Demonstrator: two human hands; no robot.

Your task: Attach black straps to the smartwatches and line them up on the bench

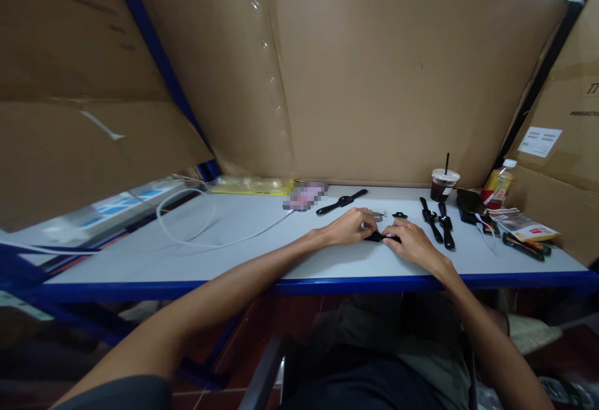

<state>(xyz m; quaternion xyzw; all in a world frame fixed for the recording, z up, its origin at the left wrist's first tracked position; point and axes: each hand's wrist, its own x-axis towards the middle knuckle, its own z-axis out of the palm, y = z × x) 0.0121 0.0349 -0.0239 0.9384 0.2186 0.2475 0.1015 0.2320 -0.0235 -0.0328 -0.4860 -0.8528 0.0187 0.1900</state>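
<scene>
A slim black tool point(374, 236) is held at the front of the table point(253, 260), its ends pinched by the curled fingers of the left hand point(350, 226) and right hand point(414, 243), probably for steadiness; two similar tools point(446, 226) are laid rightward, seemingly within reach.

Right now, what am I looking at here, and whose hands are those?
There's no robot here! One camera, worn on a person's head, looks forward and down. The bare hands are that person's own: the left hand and the right hand. Both hold a black piece over the white table; it's too covered to name. Beyond the left hand lies a long black tool. Further right are two more dark tools, a lidded cup and a bottle.
</scene>
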